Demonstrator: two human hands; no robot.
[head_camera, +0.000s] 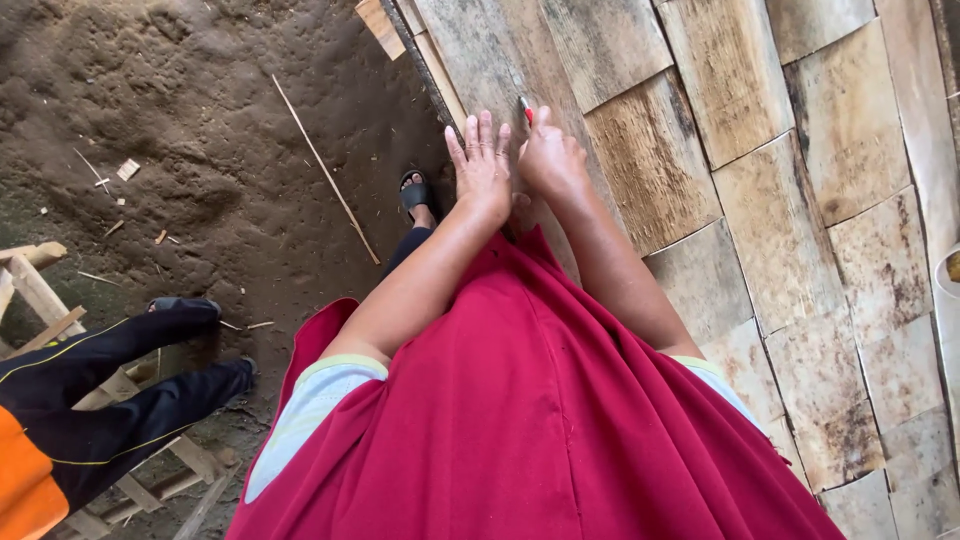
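The left hand (482, 162) lies flat with fingers spread open on a weathered wooden board (500, 60), gripping nothing. Just right of it, the right hand (550, 160) is closed around a red-tipped tool (526, 110), whose tip pokes out on the far side of the fist against the same board. More overlapping boards (780, 240) fill the right side. At far left, another person's dark trouser legs (120, 370) rest on a wooden ladder (40, 300) over the dirt floor (200, 120)
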